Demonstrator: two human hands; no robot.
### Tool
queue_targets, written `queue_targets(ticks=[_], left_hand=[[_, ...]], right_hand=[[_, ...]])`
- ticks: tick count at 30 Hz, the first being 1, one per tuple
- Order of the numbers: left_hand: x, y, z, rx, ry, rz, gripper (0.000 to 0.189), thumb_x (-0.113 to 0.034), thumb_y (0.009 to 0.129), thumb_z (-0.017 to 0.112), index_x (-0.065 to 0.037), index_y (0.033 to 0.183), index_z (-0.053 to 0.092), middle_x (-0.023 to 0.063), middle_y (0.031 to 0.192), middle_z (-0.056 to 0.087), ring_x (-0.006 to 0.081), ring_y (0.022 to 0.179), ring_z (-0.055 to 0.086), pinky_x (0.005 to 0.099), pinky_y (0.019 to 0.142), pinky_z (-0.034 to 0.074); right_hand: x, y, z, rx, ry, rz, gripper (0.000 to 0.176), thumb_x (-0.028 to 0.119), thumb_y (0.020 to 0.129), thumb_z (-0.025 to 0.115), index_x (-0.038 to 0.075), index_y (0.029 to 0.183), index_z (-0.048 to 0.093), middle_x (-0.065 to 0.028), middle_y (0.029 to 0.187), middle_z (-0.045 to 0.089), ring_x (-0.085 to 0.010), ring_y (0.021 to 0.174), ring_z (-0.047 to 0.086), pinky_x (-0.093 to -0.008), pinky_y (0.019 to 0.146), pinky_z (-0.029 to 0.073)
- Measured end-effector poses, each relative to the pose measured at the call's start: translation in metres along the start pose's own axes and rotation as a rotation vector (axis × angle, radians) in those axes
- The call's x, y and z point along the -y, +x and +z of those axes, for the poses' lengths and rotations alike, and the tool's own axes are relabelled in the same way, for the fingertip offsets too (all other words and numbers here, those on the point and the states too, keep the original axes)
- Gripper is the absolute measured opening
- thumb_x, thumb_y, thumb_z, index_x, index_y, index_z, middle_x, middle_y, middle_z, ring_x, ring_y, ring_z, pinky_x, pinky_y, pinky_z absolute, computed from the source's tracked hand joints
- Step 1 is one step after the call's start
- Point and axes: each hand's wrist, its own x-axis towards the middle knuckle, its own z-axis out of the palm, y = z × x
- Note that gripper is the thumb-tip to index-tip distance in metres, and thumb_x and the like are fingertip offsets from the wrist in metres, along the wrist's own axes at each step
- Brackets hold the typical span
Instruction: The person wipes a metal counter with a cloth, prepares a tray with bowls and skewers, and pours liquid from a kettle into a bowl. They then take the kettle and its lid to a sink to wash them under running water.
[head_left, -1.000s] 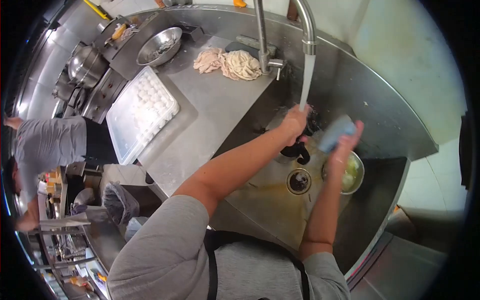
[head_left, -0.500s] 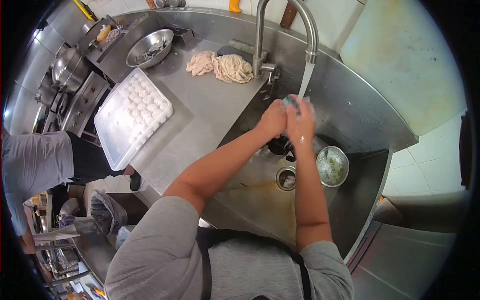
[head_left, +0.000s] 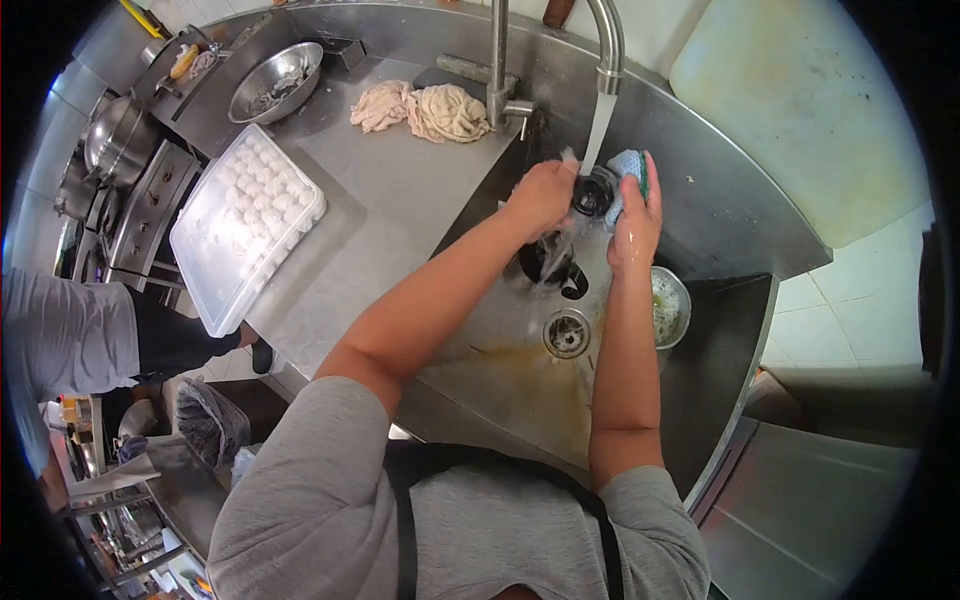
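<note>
Black, the round piece (head_left: 594, 194) right of the frame's upper centre sits in the falling water (head_left: 600, 125), gripped by the left hand (head_left: 543, 196), while the right hand (head_left: 636, 222) clasps a blue sponge (head_left: 625, 168) close beside it, so scrubbing and rinsing can probably overlap.

both arms (head_left: 440, 285) reach forward, the left hand (head_left: 543, 196) curled, the right hand (head_left: 636, 222) upright with fingers partly extended.

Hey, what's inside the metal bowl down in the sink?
In the bowl, there's foamy, yellowish-green liquid. The right forearm covers part of its left side, and I can't tell whether anything lies beneath the foam.
</note>
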Motion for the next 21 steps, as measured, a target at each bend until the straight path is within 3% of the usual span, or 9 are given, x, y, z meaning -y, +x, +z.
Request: queue_targets(ticks=[2,6,9,12,14,15,16,18,21], left_hand=[[-0.024,-0.01,-0.005,0.293,-0.755,-0.486,0.047,-0.045,0.088,0.028,-0.007,0.112,0.045,0.0134,0.109,0.049,0.0326,0.093,0.052,0.0487,0.078,0.041],[-0.008,-0.008,0.009,0.139,-0.798,-0.404,0.043,-0.043,0.086,0.038,-0.013,0.116,0.043,0.0064,0.113,0.047,0.0271,0.093,0.051,0.05,0.071,0.044],[-0.001,-0.017,0.025,0.061,-0.541,-0.152,0.036,-0.036,0.084,0.044,-0.007,0.106,0.049,0.0065,0.097,0.054,0.0201,0.087,0.052,0.0403,0.07,0.045],[0.013,-0.011,0.038,-0.03,-0.653,-0.057,0.024,-0.024,0.081,0.046,-0.002,0.085,0.055,0.0084,0.08,0.055,0.0182,0.082,0.052,0.0316,0.068,0.041],[0.033,0.005,0.034,0.073,-1.015,-0.188,0.026,-0.023,0.082,0.043,0.0,0.086,0.054,0.0088,0.083,0.056,0.0204,0.083,0.052,0.0316,0.074,0.04],[0.025,-0.001,0.028,0.19,-1.359,-0.243,0.029,-0.024,0.083,0.039,0.002,0.086,0.053,0.0113,0.087,0.055,0.023,0.085,0.052,0.033,0.074,0.04],[0.02,-0.002,0.028,0.075,-1.073,-0.177,0.029,-0.023,0.083,0.038,0.002,0.084,0.052,0.0124,0.087,0.055,0.0239,0.085,0.052,0.0344,0.074,0.04],[0.016,-0.003,0.03,-0.139,-0.489,-0.053,0.029,-0.023,0.082,0.036,0.002,0.08,0.051,0.0147,0.088,0.053,0.0258,0.087,0.051,0.0371,0.074,0.04],[0.02,0.002,0.024,-0.059,-0.243,0.229,0.024,-0.018,0.078,0.042,0.001,0.085,0.055,0.0074,0.08,0.054,0.0156,0.075,0.05,0.0278,0.069,0.039]], right_hand=[[-0.005,0.003,-0.002,0.066,-0.45,-0.286,0.026,0.013,0.078,0.055,0.006,0.104,0.054,-0.0115,0.106,0.052,-0.0245,0.097,0.05,-0.0321,0.086,0.037],[0.003,-0.003,0.012,0.24,-0.604,-0.586,0.026,0.023,0.072,0.063,0.001,0.085,0.06,-0.0152,0.086,0.057,-0.0268,0.085,0.055,-0.0341,0.076,0.041],[0.0,0.028,0.004,0.057,-0.497,-0.046,0.029,0.028,0.073,0.062,0.0,0.08,0.061,-0.0162,0.077,0.057,-0.0299,0.079,0.056,-0.0355,0.073,0.042],[-0.006,0.022,0.006,-0.12,-0.598,-0.198,0.03,0.029,0.074,0.061,-0.001,0.077,0.06,-0.0167,0.073,0.057,-0.0325,0.075,0.056,-0.0372,0.07,0.042],[-0.005,-0.002,0.016,0.112,-0.7,-0.791,0.025,0.025,0.075,0.059,0.001,0.073,0.056,-0.0145,0.072,0.056,-0.0352,0.071,0.052,-0.0374,0.067,0.041],[0.0,-0.011,0.02,0.152,-0.755,-0.828,0.024,0.026,0.074,0.059,0.002,0.075,0.057,-0.0131,0.076,0.056,-0.032,0.075,0.053,-0.0362,0.068,0.041],[0.005,-0.016,0.021,0.193,-0.812,-0.865,0.024,0.027,0.074,0.06,0.003,0.077,0.058,-0.0117,0.08,0.057,-0.0289,0.078,0.054,-0.0351,0.07,0.04],[0.004,0.006,0.01,0.184,-0.622,-0.31,0.026,0.031,0.076,0.059,0.006,0.085,0.059,-0.008,0.088,0.057,-0.0234,0.084,0.053,-0.0343,0.072,0.04],[-0.023,0.015,-0.015,0.238,-0.117,0.244,0.033,0.038,0.079,0.055,0.01,0.096,0.058,-0.0039,0.096,0.057,-0.0172,0.086,0.053,-0.0325,0.072,0.041]])
